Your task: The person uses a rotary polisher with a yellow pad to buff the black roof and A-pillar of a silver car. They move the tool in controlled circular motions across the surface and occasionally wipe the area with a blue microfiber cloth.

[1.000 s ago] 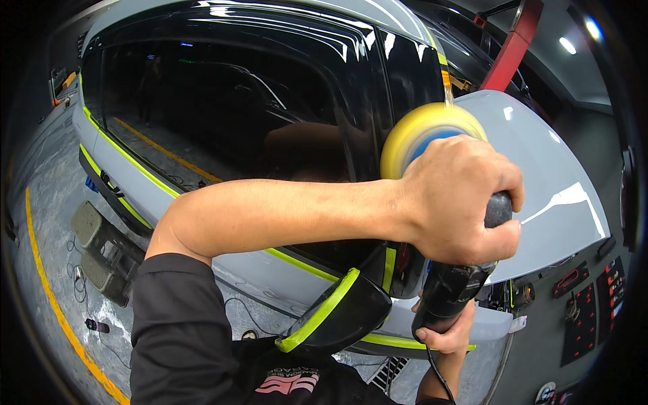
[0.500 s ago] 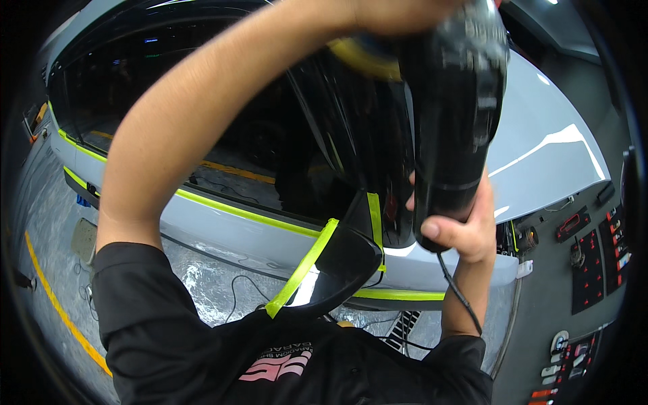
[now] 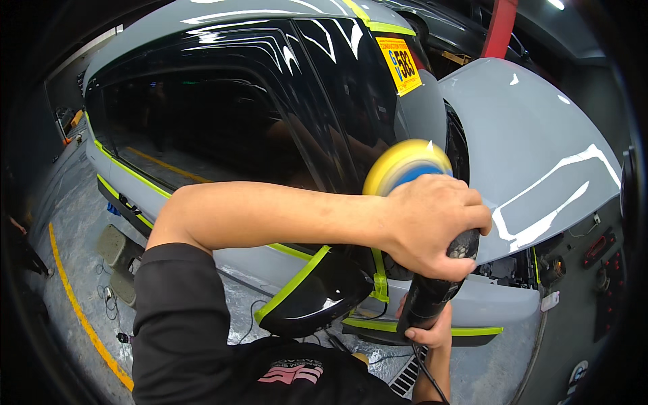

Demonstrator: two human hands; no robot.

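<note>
Both my hands hold a black corded polisher [image 3: 429, 299]. My left hand [image 3: 432, 226] is wrapped over its front end, just behind the blue backing plate [image 3: 420, 174]. Lower down, my right hand [image 3: 435, 331] grips the rear of the body, where the black cord hangs out. The round yellow pad [image 3: 383, 170] is smeared as if spinning. It sits at the base of the windshield and front pillar of a grey car; whether it touches the surface I cannot tell. Just below my left forearm is the black side mirror [image 3: 322, 297], edged with yellow-green masking tape [image 3: 291, 289].
The grey hood [image 3: 523, 142] stands raised at the right. An orange-yellow sheet [image 3: 399, 66] is on the windshield. A grey step stool [image 3: 118, 260], cables and a yellow floor line [image 3: 77, 320] lie left. A red post [image 3: 500, 28] rises behind the car.
The polisher has come down and closer to me with both hands still on it, and its pad now shows fully. My view has shifted, revealing the roof and windshield sheet.
</note>
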